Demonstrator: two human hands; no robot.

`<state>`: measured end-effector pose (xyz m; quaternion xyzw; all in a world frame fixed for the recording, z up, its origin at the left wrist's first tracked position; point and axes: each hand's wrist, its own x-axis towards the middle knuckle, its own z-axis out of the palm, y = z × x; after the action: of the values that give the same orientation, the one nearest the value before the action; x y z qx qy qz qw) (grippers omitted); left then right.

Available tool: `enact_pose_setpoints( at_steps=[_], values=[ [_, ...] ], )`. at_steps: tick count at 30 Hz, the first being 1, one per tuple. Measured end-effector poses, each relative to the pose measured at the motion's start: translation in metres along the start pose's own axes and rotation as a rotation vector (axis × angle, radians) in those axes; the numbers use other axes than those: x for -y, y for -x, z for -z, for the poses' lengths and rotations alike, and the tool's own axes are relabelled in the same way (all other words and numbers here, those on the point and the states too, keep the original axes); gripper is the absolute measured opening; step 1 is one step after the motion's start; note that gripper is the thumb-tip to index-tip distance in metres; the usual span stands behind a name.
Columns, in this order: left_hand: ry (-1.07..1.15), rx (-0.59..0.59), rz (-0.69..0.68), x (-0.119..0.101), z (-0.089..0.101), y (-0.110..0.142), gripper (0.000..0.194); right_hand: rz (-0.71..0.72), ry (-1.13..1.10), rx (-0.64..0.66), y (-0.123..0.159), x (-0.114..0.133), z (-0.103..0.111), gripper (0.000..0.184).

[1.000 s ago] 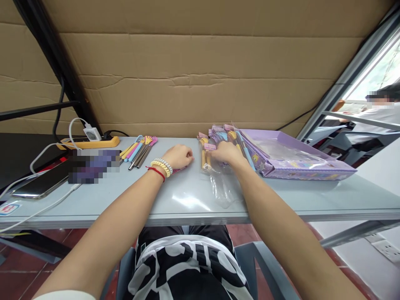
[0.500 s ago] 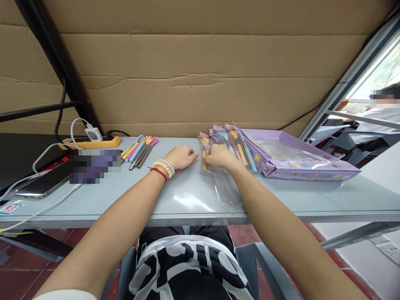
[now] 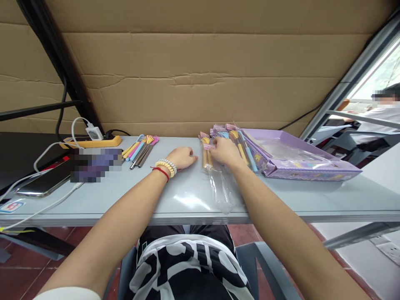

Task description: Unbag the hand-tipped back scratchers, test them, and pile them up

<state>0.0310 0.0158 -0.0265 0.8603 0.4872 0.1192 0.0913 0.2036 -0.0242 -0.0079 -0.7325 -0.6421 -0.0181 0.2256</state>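
Observation:
My right hand [image 3: 225, 152] rests on the top end of a clear plastic packet [image 3: 215, 175] with a yellow-handled utensil inside, its fingers curled on the packet's pink header. The packet lies on the grey table [image 3: 175, 196] and its open tail reaches the near edge. My left hand [image 3: 182, 157] lies just left of it, fingers curled in a loose fist on the table, with something pink partly under it. A heap of filled packets [image 3: 231, 139] lies just behind my right hand.
Loose coloured utensils [image 3: 140, 148] lie at the back left of the table. A purple box lid [image 3: 296, 160] with clear bags sits on the right. A power strip [image 3: 90, 143], cables and a phone [image 3: 43, 183] are on the left. Another person sits at far right [image 3: 375, 121].
My right hand shifted left with the packet, then slid back up to its header end. My left hand barely moved.

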Motion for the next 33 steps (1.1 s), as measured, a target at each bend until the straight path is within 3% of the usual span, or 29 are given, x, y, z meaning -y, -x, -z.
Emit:
enact_pose_setpoints(
  at_steps=[6,11,21,25,30,33],
  values=[
    [-0.014,0.047,-0.024,-0.004,0.003,0.002,0.046,0.164,0.149,0.077,-0.011,-0.01,-0.017,0.05],
    [-0.023,0.054,-0.037,-0.006,0.003,0.003,0.045,0.218,0.125,0.099,-0.015,-0.012,-0.021,0.032],
    [-0.028,0.065,-0.05,-0.005,0.003,0.003,0.044,0.18,0.185,0.2,-0.016,-0.008,-0.021,0.033],
    [0.047,0.023,-0.041,-0.006,0.004,0.004,0.043,0.252,0.101,0.054,-0.014,-0.007,-0.017,0.025],
    [0.336,-0.113,-0.038,-0.009,0.007,0.005,0.056,0.396,-0.201,-0.2,-0.01,0.0,-0.009,0.029],
    [0.442,-0.109,-0.073,-0.009,0.008,0.005,0.043,0.394,-0.355,-0.234,-0.008,0.004,-0.009,0.03]
  ],
)
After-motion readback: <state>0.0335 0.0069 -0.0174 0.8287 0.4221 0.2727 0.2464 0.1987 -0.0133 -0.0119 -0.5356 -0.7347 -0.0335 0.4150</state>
